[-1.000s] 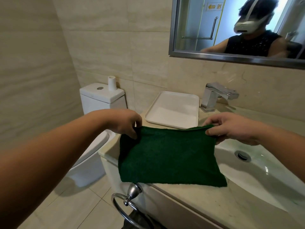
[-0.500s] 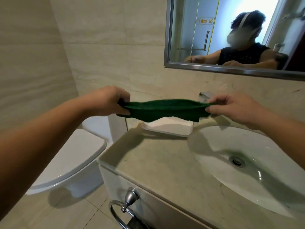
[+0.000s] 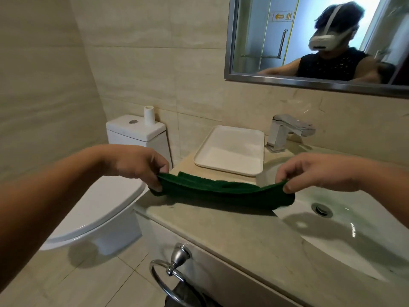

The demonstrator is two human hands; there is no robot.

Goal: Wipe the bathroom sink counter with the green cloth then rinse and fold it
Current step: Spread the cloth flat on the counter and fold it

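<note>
The green cloth (image 3: 223,192) is stretched sideways between my two hands, doubled over, hanging low over the beige counter (image 3: 232,235) at the sink's left rim. My left hand (image 3: 141,166) pinches its left end between thumb and fingers. My right hand (image 3: 314,171) pinches its right end above the white sink basin (image 3: 354,231). The cloth's lower edge looks close to the counter; whether it touches I cannot tell.
A white tray (image 3: 230,149) lies on the counter behind the cloth, beside the chrome faucet (image 3: 285,131). The toilet (image 3: 106,202) stands left of the counter, with a paper roll core (image 3: 149,115) on its tank. A towel ring (image 3: 170,275) hangs below the counter's front. A mirror (image 3: 316,41) is above.
The cloth was lying flat on the counter, then both hands lifted it up by its far edge; now it has come back down, doubled, near the counter.
</note>
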